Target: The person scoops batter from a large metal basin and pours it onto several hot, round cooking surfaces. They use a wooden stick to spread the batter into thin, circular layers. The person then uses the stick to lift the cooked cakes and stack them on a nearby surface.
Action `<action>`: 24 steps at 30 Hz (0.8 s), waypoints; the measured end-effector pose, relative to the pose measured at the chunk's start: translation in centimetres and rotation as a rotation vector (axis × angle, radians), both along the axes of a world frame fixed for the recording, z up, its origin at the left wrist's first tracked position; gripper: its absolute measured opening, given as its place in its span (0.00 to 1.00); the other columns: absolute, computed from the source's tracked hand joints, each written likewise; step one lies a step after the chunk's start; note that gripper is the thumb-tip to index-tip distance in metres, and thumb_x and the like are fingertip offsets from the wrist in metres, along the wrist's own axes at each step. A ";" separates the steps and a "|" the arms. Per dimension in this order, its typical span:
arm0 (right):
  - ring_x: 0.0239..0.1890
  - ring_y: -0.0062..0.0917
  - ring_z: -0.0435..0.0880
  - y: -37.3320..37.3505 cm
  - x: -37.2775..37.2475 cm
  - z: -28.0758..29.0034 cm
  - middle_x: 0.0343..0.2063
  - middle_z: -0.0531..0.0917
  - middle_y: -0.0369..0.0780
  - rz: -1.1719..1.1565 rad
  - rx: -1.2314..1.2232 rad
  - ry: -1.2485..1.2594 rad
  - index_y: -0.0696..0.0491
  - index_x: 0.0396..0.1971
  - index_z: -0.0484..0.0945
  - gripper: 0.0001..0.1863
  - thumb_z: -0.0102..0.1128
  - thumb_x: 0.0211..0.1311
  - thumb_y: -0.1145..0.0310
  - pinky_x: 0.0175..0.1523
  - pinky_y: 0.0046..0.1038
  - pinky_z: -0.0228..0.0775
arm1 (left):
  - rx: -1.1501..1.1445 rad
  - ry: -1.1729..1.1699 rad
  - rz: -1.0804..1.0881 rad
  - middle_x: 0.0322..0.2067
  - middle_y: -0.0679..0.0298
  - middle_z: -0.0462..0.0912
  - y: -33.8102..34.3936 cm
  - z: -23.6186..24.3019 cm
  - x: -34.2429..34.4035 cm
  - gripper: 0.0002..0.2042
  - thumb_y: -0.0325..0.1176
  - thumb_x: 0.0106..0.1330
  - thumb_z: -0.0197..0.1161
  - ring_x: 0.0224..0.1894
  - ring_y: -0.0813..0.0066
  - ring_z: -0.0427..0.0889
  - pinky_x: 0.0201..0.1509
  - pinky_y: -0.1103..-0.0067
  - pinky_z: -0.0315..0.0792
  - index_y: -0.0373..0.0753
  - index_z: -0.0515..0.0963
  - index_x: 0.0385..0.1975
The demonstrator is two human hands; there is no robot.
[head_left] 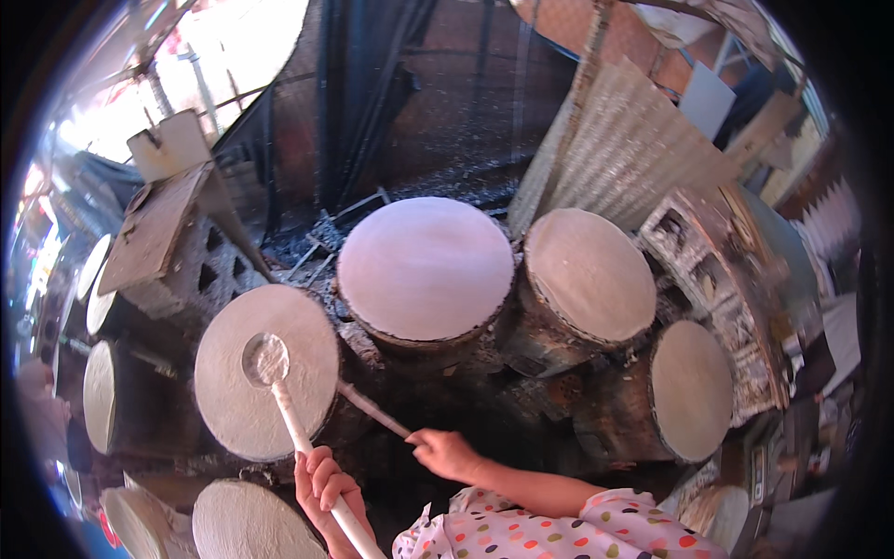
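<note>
My left hand (328, 489) is wrapped round the long pale handle of a ladle (268, 360). The ladle's round bowl rests over the pale, batter-like layer on the round-topped drum (237, 410) at the left. My right hand (447, 454) grips a thin stick (372, 412), which reaches up to the right edge of that same drum; its far end is hard to make out. Beyond stands a drum with a smooth whitish top (426, 270). Two more pale-topped drums, one at the right (590, 275) and one lower right (692, 391), complete the arc around me.
Concrete blocks with a board (154, 228) stand at the left, and sooty blocks (717, 303) border the right. A corrugated sheet (633, 149) leans behind. Another pale-topped drum (251, 522) sits close by at the lower left. Dark sheeting (419, 102) hangs at the back.
</note>
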State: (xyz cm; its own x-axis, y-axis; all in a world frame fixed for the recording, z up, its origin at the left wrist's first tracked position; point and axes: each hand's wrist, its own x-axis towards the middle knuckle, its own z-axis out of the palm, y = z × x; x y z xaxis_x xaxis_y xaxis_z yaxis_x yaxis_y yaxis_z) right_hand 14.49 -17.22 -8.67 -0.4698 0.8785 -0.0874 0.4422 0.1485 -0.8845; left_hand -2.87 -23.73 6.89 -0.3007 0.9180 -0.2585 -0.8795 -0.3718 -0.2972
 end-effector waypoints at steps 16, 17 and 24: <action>0.41 0.38 0.77 20.5 24.4 2.8 0.35 0.73 0.40 -0.632 0.572 -0.857 0.50 0.35 0.73 0.11 0.61 0.50 0.70 0.43 0.40 0.73 | 0.106 -0.123 -0.240 0.24 0.69 0.59 7.3 -0.5 6.2 0.09 0.33 0.73 0.43 0.17 0.83 0.60 0.16 0.83 0.61 0.41 0.59 0.28; 0.41 0.38 0.77 21.1 24.8 3.1 0.35 0.73 0.40 -0.591 0.591 -0.870 0.50 0.33 0.73 0.10 0.62 0.51 0.69 0.43 0.40 0.73 | 0.107 -0.115 -0.242 0.24 0.69 0.59 7.9 -0.7 6.7 0.09 0.33 0.73 0.43 0.17 0.83 0.60 0.16 0.83 0.61 0.41 0.59 0.28; 0.34 0.41 0.79 23.5 31.9 13.7 0.27 0.77 0.41 -0.901 0.649 -0.793 0.52 0.25 0.72 0.09 0.64 0.50 0.66 0.36 0.43 0.69 | 0.045 -0.111 -0.279 0.23 0.69 0.59 11.3 -0.4 9.8 0.10 0.33 0.74 0.44 0.18 0.83 0.60 0.15 0.84 0.61 0.41 0.59 0.28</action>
State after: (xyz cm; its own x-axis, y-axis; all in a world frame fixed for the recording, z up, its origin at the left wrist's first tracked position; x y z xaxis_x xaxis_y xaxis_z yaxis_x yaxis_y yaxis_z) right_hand 46.37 6.27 5.03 0.2653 0.8366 0.4792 0.9575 -0.1705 -0.2325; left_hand 6.97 -12.41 6.53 -0.0079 0.9725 -0.2326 -0.9070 -0.1049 -0.4078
